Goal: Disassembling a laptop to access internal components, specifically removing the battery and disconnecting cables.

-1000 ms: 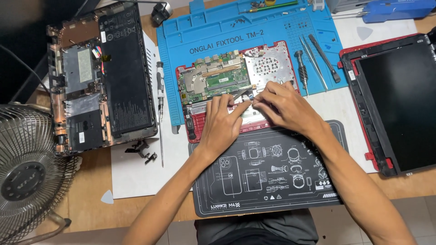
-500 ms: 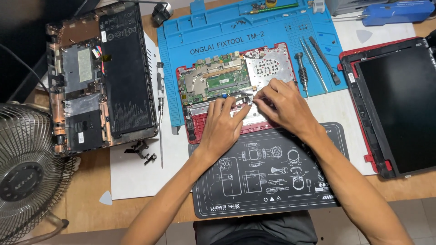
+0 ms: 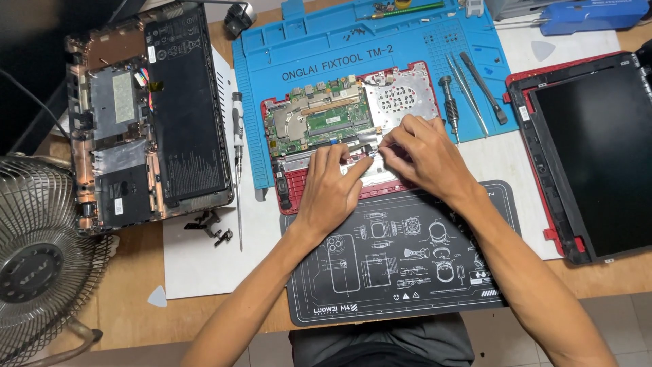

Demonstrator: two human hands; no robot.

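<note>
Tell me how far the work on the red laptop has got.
Done: the red laptop base lies open, green board exposed, and the red-framed screen sits apart at the right. In hand: the left hand and right hand both press at a small part near the base's middle; which part, I cannot tell. Left: board remains seated; screwdriver and tweezers lie unused.

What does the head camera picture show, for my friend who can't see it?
Two bare hands, left hand and right hand, press on the inside of an opened red laptop base with a green circuit board, lying on a blue work mat. Another opened laptop and a fan sit to the left, a screen panel to the right.
</note>
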